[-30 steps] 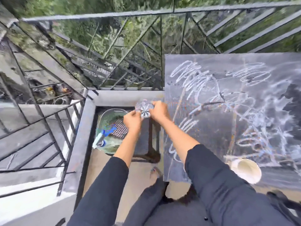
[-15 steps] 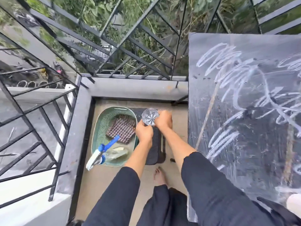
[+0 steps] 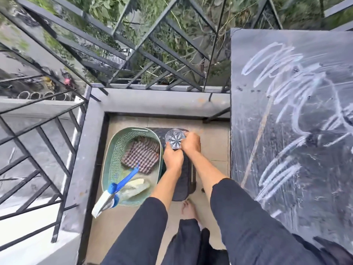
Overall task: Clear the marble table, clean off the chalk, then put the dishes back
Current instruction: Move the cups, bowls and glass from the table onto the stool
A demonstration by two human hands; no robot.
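Note:
A clear cut-glass tumbler (image 3: pixel 175 139) is held low over a dark woven stool (image 3: pixel 182 180) on the balcony floor. My left hand (image 3: pixel 172 157) grips its near side and my right hand (image 3: pixel 191 142) grips its right side. The dark marble table (image 3: pixel 290 131) fills the right of the view, covered in white chalk scribbles (image 3: pixel 286 77). Left of the stool stands a green plastic basket (image 3: pixel 114 161) with a checked cloth (image 3: pixel 141 156) and a blue-and-white spray bottle (image 3: pixel 116 192) inside.
A black metal railing (image 3: pixel 133 54) and a grey concrete ledge (image 3: pixel 156 101) close off the balcony corner at the back and left. My bare foot (image 3: pixel 188 208) stands on the tiled floor just in front of the stool.
The view has swung down and left, so the table slid right and the white cup on it left the frame. Both hands have lowered the glass toward the stool.

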